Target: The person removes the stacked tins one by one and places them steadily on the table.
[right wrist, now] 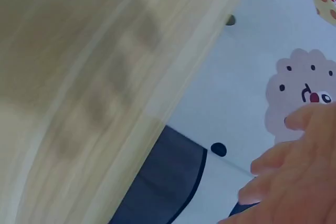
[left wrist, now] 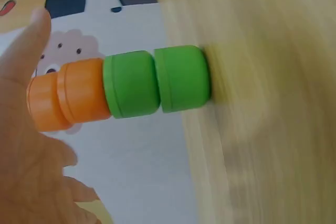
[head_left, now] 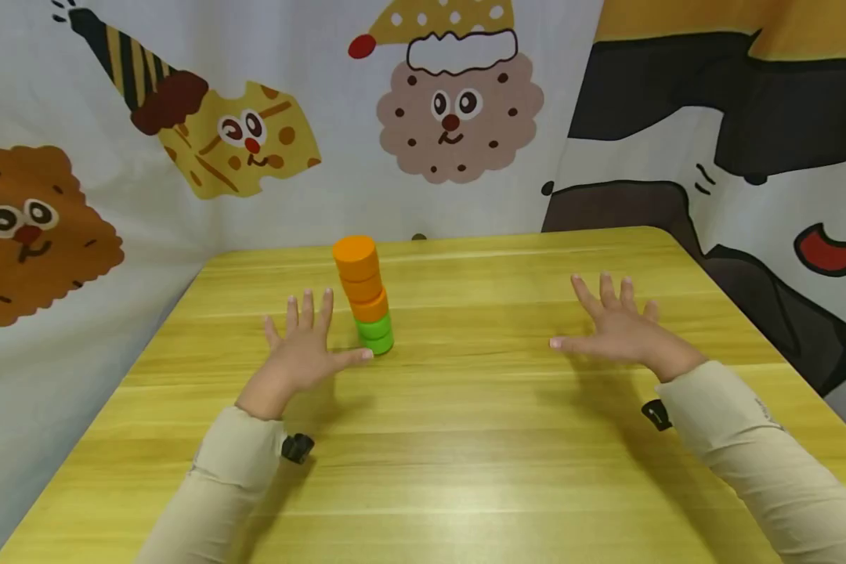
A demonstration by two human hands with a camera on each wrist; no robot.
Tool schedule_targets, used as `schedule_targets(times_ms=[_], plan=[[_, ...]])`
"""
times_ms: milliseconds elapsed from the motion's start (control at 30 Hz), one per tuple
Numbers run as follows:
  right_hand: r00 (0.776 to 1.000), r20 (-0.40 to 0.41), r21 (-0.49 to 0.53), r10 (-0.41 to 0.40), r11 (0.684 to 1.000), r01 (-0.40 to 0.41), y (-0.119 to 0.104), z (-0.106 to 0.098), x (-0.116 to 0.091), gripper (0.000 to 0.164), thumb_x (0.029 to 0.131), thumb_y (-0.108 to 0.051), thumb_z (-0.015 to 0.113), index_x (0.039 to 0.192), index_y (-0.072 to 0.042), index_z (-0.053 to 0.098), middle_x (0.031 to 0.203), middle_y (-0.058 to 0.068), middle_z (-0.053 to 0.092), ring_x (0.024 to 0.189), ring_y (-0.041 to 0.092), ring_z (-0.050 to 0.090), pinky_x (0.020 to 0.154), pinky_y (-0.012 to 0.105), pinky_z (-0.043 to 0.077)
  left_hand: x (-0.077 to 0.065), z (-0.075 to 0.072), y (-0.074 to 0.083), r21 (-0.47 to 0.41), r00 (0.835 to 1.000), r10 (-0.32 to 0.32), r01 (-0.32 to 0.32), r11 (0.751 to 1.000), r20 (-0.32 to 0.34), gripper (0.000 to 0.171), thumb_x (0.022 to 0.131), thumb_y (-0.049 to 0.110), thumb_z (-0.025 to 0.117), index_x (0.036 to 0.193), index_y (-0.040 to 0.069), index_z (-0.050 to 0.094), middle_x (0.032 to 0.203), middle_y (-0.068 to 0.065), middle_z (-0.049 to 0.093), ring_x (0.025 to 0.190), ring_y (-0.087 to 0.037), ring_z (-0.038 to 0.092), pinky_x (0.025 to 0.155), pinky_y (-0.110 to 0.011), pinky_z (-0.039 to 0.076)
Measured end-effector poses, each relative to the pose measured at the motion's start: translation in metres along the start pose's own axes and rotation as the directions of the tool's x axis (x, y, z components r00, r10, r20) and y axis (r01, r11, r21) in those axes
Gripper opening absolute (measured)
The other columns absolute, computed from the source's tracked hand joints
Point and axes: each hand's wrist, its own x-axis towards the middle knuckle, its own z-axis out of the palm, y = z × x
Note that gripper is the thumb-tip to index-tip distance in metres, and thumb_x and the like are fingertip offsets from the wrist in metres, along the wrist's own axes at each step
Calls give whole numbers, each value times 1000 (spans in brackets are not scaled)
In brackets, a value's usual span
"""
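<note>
3 orange pieces point(head_left: 363, 290) | 2 green pieces point(head_left: 375, 332) beneath | 2 hands point(head_left: 299, 356) point(head_left: 619, 333), fingers spread

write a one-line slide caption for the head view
Left hand and right hand spread open over a wood-grain table, three orange cylinders stacked on two green ones near the left.

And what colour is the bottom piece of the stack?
Green; the bottom piece shows best in the left wrist view.
</note>
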Motion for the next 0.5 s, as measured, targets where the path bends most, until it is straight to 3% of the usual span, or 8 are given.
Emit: schedule_targets(times_ms=[67, 133, 200, 300, 400, 500], plan=[[999, -27, 50, -35, 998, 36, -3, -3, 2, 106, 80, -67, 53, 148, -17, -12, 146, 29, -21, 129, 49, -26, 93, 76, -15, 3, -1, -3, -130, 999, 8, -15, 991, -48, 118, 72, 77, 51, 148, 14, -12, 153, -18, -12, 139, -38, -14, 107, -65, -7], [996, -56, 122, -71, 990, 77, -7, -6, 4, 105, 82, -61, 56, 148, -15, -11, 149, 26, -18, 133, 45, -22, 99, 71, -14, 5, -2, -6, -284, 995, 7, -35, 958, -99, 115, 74, 70, 58, 149, 14, -9, 154, -17, -4, 141, -38, -1, 111, -60, 7], [992, -85, 184, -98, 976, 112, -13, -7, 8, 104, 83, -56, 59, 148, -14, -9, 152, 22, -13, 137, 41, -17, 104, 66, -10, 8, -3, -8, -434, 990, 1, -64, 899, -144, 109, 77, 60, 63, 150, 14, -3, 155, -14, 5, 141, -35, 10, 112, -53, 18], [986, -124, 254, -115, 956, 144, -24, -7, 15, 102, 83, -54, 61, 149, -15, -5, 155, 14, -5, 141, 36, -7, 110, 62, 0, 12, -3, -10, -593, 981, 3, -120, 796, -195, 96, 82, 45, 67, 150, 14, 7, 154, -11, 16, 140, -29, 19, 113, -44, 23], [981, -152, 303, -117, 940, 159, -38, -6, 24, 101, 81, -56, 63, 150, -21, -2, 156, 7, 1, 142, 33, 1, 110, 60, 9, 16, -2, -12, -681, 970, 19, -184, 708, -242, 86, 84, 33, 68, 149, 12, 17, 152, -8, 24, 139, -22, 24, 114, -36, 24], [975, -182, 338, -127, 923, 184, -51, -2, 34, 99, 79, -57, 64, 149, -26, 2, 156, 2, 5, 142, 31, 6, 111, 58, 14, 19, -1, -11, -723, 959, 24, -229, 652, -282, 79, 84, 27, 69, 147, 10, 24, 149, -9, 30, 136, -20, 30, 113, -34, 26]])
